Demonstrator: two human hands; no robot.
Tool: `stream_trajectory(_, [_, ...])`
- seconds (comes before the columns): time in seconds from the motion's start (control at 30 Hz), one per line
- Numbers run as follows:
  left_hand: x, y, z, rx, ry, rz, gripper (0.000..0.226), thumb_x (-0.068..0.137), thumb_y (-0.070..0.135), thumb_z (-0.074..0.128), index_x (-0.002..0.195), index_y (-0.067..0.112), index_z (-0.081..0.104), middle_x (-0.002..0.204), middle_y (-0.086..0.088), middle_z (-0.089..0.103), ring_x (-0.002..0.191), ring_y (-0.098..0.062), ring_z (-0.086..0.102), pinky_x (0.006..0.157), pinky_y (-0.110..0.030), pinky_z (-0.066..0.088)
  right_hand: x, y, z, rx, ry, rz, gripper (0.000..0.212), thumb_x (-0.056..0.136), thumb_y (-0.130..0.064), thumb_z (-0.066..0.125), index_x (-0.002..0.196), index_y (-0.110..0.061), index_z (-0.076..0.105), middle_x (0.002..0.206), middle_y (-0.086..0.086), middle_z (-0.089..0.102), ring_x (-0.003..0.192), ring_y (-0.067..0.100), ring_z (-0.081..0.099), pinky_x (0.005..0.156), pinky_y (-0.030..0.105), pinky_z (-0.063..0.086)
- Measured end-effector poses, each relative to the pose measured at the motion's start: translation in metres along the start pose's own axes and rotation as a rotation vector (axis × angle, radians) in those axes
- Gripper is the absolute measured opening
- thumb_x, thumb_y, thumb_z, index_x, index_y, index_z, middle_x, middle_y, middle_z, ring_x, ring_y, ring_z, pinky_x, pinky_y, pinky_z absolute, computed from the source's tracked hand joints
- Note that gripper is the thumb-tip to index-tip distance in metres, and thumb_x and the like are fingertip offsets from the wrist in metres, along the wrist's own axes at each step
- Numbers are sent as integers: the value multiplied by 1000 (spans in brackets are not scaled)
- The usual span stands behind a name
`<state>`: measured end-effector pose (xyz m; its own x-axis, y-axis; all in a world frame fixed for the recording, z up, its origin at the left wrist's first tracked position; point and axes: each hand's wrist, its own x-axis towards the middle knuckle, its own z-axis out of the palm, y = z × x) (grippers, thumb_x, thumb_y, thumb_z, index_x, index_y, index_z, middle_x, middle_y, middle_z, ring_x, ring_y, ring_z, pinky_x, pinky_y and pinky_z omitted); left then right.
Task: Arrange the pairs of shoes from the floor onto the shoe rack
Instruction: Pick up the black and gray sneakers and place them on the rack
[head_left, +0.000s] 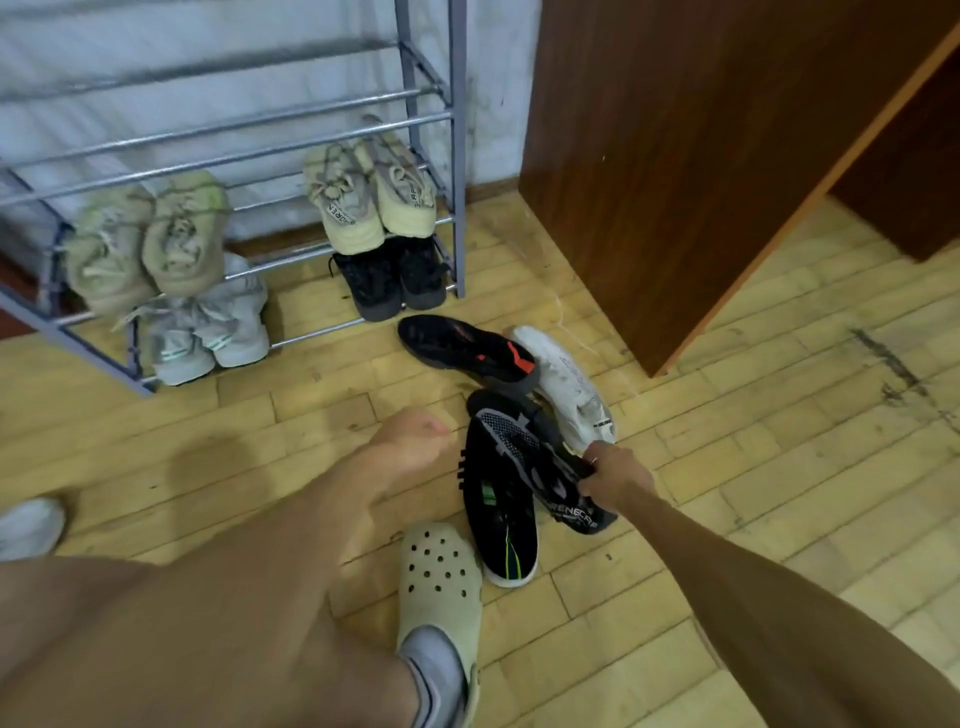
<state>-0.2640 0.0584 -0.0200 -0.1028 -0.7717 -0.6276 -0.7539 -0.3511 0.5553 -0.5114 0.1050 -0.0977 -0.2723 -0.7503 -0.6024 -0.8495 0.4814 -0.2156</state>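
Note:
A grey metal shoe rack (249, 150) stands against the wall with two beige pairs, a pale grey pair (208, 332) and a black pair (395, 280) on its lower bars. On the floor lie a black shoe with a red mark (462, 348), a white shoe (571, 384) and a black shoe with green stripes (501, 525). My right hand (615, 475) is shut on a black-and-grey knit shoe (535, 457) at its collar. My left hand (410, 441) hovers left of the pile with its fingers curled and nothing in it.
A brown wooden cabinet (701, 156) stands right of the rack, close to the pile. My foot in a beige clog (441, 597) is planted beside the green-striped shoe. The rack's upper bars carry nothing. The floor is pale wooden parquet.

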Motion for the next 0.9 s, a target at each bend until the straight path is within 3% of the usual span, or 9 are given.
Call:
stream_trajectory(0.07, [-11, 8, -26, -8, 28, 42, 24, 91, 15, 53, 110, 13, 67, 109, -7, 64, 110, -25, 58, 92, -30, 46, -12, -13, -23, -42, 60, -55, 40, 80, -18, 61, 121, -18, 57, 117, 11, 63, 105, 29, 61, 76, 33, 50])
stream_trajectory(0.17, [-37, 16, -79, -19, 127, 106, 6, 88, 11, 52, 88, 15, 56, 85, -10, 53, 84, -22, 50, 74, -30, 39, -32, -46, -63, -47, 134, -146, 37, 79, -17, 63, 117, -17, 60, 112, 8, 66, 101, 27, 64, 79, 34, 55])
stream_trajectory(0.23, [-60, 20, -117, -36, 219, 141, 6, 87, 8, 51, 84, 13, 50, 86, -11, 47, 80, -20, 44, 70, -31, 34, -47, -77, -88, -46, 185, -232, 33, 80, -14, 62, 113, -14, 60, 103, 8, 67, 91, 26, 65, 66, 32, 55])
stream_trajectory(0.33, [-105, 18, -172, -69, 376, 192, 15, 90, 9, 54, 100, 11, 65, 94, -6, 55, 88, -19, 50, 77, -28, 40, -76, -133, -123, -100, 284, -385, 26, 83, -10, 57, 108, -14, 58, 91, 5, 63, 81, 22, 59, 50, 25, 39])
stream_trajectory(0.43, [-157, -1, -224, -69, 529, 198, 24, 91, 12, 53, 109, 6, 67, 95, -3, 59, 88, -18, 53, 80, -29, 44, -114, -198, -149, -135, 416, -518, 25, 81, -11, 57, 103, -20, 62, 94, 4, 66, 85, 23, 60, 64, 28, 47])
stream_trajectory(0.53, [-210, -37, -269, -115, 648, 157, 21, 91, 12, 55, 108, 10, 67, 95, -4, 59, 87, -17, 53, 76, -26, 40, -150, -264, -161, -181, 479, -662, 22, 80, -17, 61, 102, -21, 62, 98, 6, 68, 90, 29, 64, 75, 36, 55])
stream_trajectory(0.63, [-251, -91, -301, -223, 742, 115, 16, 88, 7, 56, 97, 8, 69, 90, -8, 61, 80, -18, 54, 63, -23, 40, -186, -330, -159, -242, 501, -781, 23, 80, -24, 62, 103, -23, 64, 99, 8, 68, 92, 30, 64, 72, 34, 51])
stream_trajectory(0.8, [-290, -195, -312, -385, 764, -48, 27, 94, 3, 49, 116, -5, 61, 103, -12, 58, 85, -20, 55, 53, -17, 46, -227, -425, -114, -305, 451, -942, 29, 80, -23, 64, 108, -15, 67, 105, 12, 69, 99, 31, 64, 79, 34, 51])
stream_trajectory(0.9, [-296, -260, -297, -478, 753, -149, 28, 95, -4, 46, 120, -10, 57, 105, -16, 55, 70, -14, 53, 42, -7, 43, -240, -466, -61, -416, 374, -1018, 25, 80, -22, 62, 102, -11, 69, 100, 14, 71, 93, 32, 65, 74, 32, 51])
